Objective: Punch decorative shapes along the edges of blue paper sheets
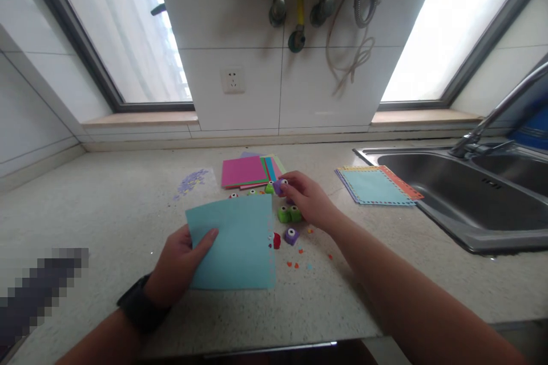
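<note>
My left hand (182,256) pinches the left side of a light blue sheet of paper (233,245), thumb on top. Small punched holes run down the sheet's right edge. A purple craft punch (279,186) is between the fingers of my right hand (306,197), above the counter. Around it are two green punches (290,214) side by side, another purple punch (291,235) and a red punch (276,240) at the sheet's right edge. More small punches show behind the sheet, partly hidden. Tiny orange paper cutouts (293,265) lie scattered in front.
Coloured paper sheets (244,171) are stacked at the back, pink on top. Purple and yellow paper bits (192,181) lie left of them. Edge-punched sheets (377,185) rest beside the steel sink (428,205) at right. A wall socket (232,80) is behind.
</note>
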Demonstrator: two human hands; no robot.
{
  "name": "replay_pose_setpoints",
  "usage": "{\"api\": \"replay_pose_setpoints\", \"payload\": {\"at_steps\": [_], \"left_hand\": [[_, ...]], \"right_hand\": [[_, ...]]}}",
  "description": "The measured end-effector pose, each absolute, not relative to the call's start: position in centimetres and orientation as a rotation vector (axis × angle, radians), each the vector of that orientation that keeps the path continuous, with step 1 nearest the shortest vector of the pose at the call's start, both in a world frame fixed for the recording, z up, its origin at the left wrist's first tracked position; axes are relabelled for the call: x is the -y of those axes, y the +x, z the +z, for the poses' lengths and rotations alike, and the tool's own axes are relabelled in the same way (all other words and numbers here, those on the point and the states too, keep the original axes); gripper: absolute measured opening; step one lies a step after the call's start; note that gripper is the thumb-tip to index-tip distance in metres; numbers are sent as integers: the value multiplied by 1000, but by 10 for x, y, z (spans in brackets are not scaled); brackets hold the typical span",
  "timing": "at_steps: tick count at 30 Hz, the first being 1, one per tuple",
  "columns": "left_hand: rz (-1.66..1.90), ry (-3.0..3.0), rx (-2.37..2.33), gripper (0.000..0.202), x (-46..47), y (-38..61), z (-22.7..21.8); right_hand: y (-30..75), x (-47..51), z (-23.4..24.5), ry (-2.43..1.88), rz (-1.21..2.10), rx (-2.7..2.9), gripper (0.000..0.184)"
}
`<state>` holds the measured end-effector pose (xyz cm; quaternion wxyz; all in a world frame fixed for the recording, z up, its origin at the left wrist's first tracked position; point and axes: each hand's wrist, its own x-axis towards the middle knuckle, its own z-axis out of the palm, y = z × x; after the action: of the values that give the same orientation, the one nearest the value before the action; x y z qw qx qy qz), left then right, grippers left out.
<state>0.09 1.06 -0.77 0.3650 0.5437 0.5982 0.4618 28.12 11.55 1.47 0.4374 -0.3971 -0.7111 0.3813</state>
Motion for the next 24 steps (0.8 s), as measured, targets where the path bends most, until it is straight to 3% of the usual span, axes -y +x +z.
{"api": "replay_pose_setpoints", "payload": {"at_steps": [3,7,11,16,24], "left_hand": [[1192,1712,-1679,33,-5,2,-8],[1219,1980,-1820,32,1,1,-6],[1375,2147,-1867,29,2,0,-8],[1459,2322,-1784,26,5,-2,-14],[1350,2309,-1764,19,10,-9,-19]], "right_hand": [[283,-110,23,-752,1239,1476,26],[283,-100,32,-518,1326,1363,25],[283,-92,36,-385,1314,1365,20],[283,-83,42,-256,1217,1476,45],[285,-76,44,-203,1153,1638,46]]}}
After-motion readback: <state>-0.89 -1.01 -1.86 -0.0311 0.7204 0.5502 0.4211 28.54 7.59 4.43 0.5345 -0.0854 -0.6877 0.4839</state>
